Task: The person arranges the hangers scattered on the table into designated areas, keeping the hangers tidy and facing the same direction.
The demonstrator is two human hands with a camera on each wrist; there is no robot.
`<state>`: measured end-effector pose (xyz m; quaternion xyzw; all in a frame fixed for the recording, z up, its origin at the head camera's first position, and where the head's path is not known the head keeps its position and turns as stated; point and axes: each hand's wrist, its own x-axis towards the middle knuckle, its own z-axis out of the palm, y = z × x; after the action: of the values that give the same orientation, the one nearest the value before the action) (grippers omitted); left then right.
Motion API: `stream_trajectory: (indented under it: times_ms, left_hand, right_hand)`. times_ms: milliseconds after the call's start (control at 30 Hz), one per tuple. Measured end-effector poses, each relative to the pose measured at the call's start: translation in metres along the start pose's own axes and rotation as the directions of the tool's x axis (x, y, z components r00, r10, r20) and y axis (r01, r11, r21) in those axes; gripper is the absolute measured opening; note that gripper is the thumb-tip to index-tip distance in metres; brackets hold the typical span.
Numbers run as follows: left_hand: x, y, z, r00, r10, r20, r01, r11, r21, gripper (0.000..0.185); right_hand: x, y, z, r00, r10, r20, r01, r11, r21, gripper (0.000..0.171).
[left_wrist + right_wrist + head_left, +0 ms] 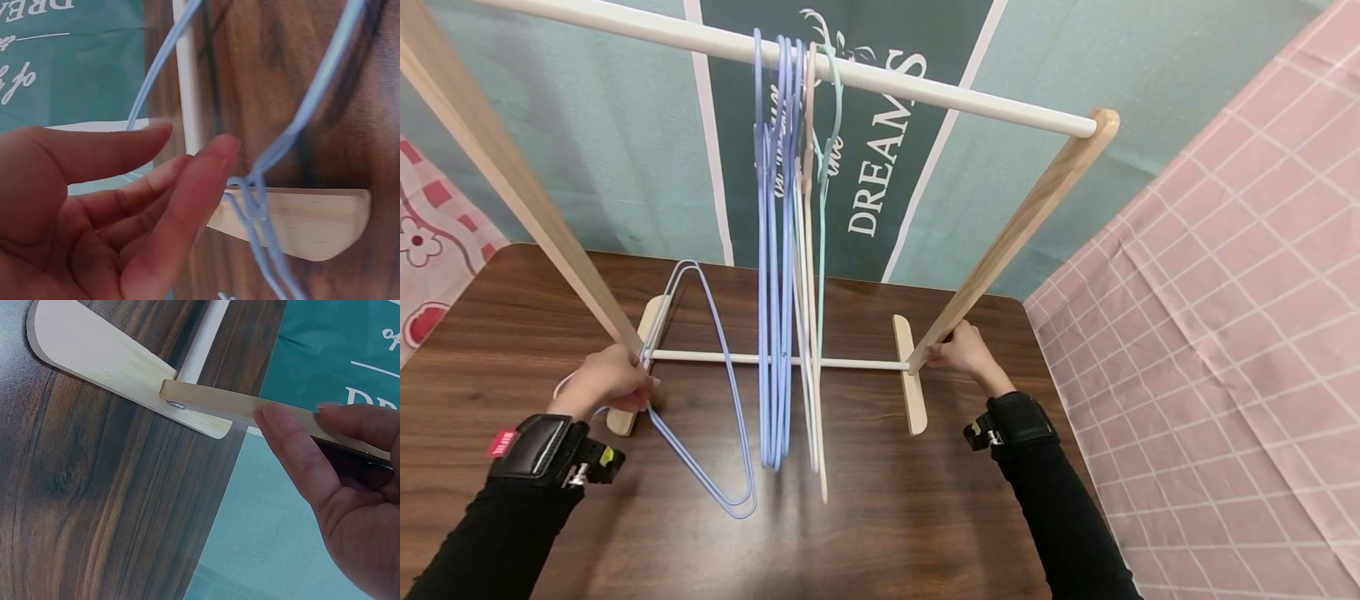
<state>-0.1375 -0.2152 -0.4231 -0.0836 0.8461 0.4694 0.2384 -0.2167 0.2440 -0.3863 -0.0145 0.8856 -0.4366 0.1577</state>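
Observation:
A wooden clothes rack stands on a dark wood table (887,525), with a white top rail (925,87) and a thin white lower bar (850,363). Several blue, beige and mint wire hangers (778,292) hang from the rail. Two loose blue hangers (730,417) lean by the left foot (653,317). My left hand (606,379) is at the base of the left post (512,183). In the left wrist view its fingers (187,187) are straight, beside the blue hanger wires (312,100) and the foot (312,219). My right hand (961,350) grips the right post (219,403) just above its foot (106,356).
A teal banner (625,150) printed "DREAMS" hangs behind the table. A pink checked cloth (1225,333) covers the right side beyond the table edge. A pink patterned cloth (430,250) shows at the far left. Bare tabletop lies in front of the rack.

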Motion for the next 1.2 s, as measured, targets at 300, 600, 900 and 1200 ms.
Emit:
stream_trajectory:
  times_ms: [300, 600, 900, 1200]
  left_hand:
    - [-0.002, -0.012, 0.005, 0.999, -0.037, -0.026, 0.04, 0.991, 0.126, 0.019]
    - [0.002, -0.021, 0.014, 0.995, -0.09, -0.045, 0.096, 0.985, 0.144, 0.022]
    - [0.0, -0.023, 0.019, 0.991, -0.025, -0.131, 0.061, 0.958, 0.279, 0.023]
    - [0.002, -0.023, 0.022, 0.98, -0.001, -0.2, 0.072, 0.935, 0.347, 0.019]
  right_hand:
    - [0.001, 0.0, 0.001, 1.0, 0.003, 0.002, -0.003, 1.0, 0.009, 0.036]
    - [0.001, 0.0, 0.001, 1.0, 0.003, -0.006, -0.003, 1.0, -0.008, 0.036]
    - [0.001, 0.001, 0.0, 1.0, 0.002, -0.004, -0.002, 1.0, -0.002, 0.036]
    - [0.003, 0.002, -0.001, 1.0, 0.0, -0.001, 0.0, 1.0, -0.002, 0.036]
